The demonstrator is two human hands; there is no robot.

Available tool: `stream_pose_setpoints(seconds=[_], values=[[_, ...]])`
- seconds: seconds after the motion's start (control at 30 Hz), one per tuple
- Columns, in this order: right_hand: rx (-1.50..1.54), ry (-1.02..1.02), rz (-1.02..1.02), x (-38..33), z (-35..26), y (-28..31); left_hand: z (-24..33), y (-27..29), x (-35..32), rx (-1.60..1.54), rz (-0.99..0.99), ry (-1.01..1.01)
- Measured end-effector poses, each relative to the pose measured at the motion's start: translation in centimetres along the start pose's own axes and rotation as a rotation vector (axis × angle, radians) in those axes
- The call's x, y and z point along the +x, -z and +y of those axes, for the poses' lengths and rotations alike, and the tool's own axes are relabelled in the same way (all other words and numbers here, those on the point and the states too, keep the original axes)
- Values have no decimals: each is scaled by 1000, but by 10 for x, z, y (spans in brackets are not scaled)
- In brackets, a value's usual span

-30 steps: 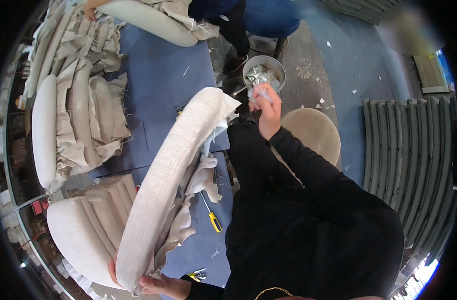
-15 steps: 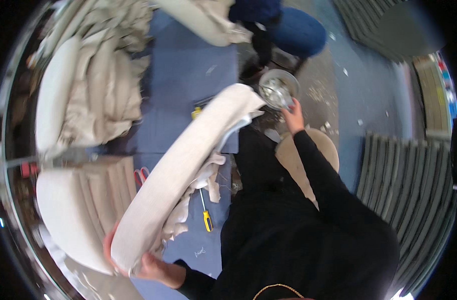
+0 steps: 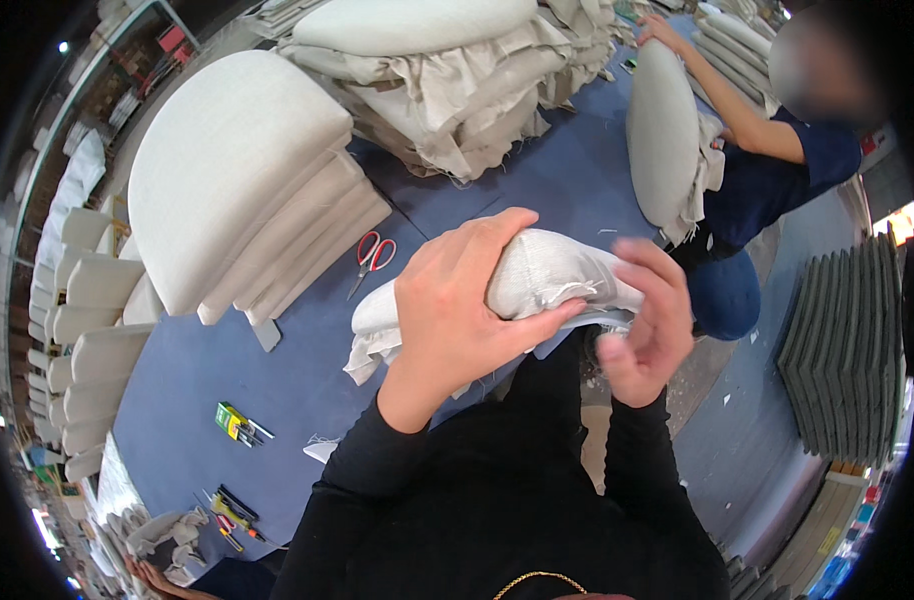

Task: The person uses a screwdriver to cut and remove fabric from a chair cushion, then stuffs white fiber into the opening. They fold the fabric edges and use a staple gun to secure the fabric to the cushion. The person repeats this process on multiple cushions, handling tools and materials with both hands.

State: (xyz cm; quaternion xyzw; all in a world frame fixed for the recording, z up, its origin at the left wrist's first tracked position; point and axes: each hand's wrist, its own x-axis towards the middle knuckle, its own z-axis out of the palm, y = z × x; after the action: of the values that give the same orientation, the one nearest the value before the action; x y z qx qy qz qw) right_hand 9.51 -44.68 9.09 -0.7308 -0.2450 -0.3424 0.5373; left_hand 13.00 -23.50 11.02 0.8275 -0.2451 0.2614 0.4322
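A padded seat (image 3: 537, 268) in cream fabric stands tilted in front of me, with loose, frayed cloth along its edge. My left hand (image 3: 457, 310) is closed over its top, the thumb pressed along the fabric near the corner. Beside that corner is my right hand (image 3: 652, 325), its fingers curved and apart, slightly blurred, with nothing visible between them. Most of the seat's far end is hidden behind my left hand. Red-handled scissors (image 3: 372, 258) lie on the blue table (image 3: 307, 345) beyond the seat.
Finished-looking padded seats (image 3: 237, 180) are stacked at the left, with a loose-clothed pile (image 3: 447, 100) behind. A co-worker's hand (image 3: 662, 35) holds another seat (image 3: 662, 140) across the table. A green-yellow box (image 3: 232, 420) and hand tools (image 3: 232, 510) lie at near left.
My right hand has left the scrap bucket and come to the seat's corner. My left hand now grips the seat from above, and the seat is turned. The view has swung around.
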Motion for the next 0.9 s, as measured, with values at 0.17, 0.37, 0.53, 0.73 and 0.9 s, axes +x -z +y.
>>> stream_pose_setpoints(seconds=[0.17,0.37,0.53,0.73,0.9], values=[[5,128,-251,47,-4,-48,-31,1,-32,-35,267,-213],[126,25,-132,36,0,-71,-44,12,-50,-19,339,-202],[169,-18,-297,58,-9,-83,-50,41,-53,-149,266,17],[166,191,-457,67,0,-109,-86,78,-57,-172,77,97],[166,290,-385,66,9,-145,-88,80,-72,-74,167,94]])
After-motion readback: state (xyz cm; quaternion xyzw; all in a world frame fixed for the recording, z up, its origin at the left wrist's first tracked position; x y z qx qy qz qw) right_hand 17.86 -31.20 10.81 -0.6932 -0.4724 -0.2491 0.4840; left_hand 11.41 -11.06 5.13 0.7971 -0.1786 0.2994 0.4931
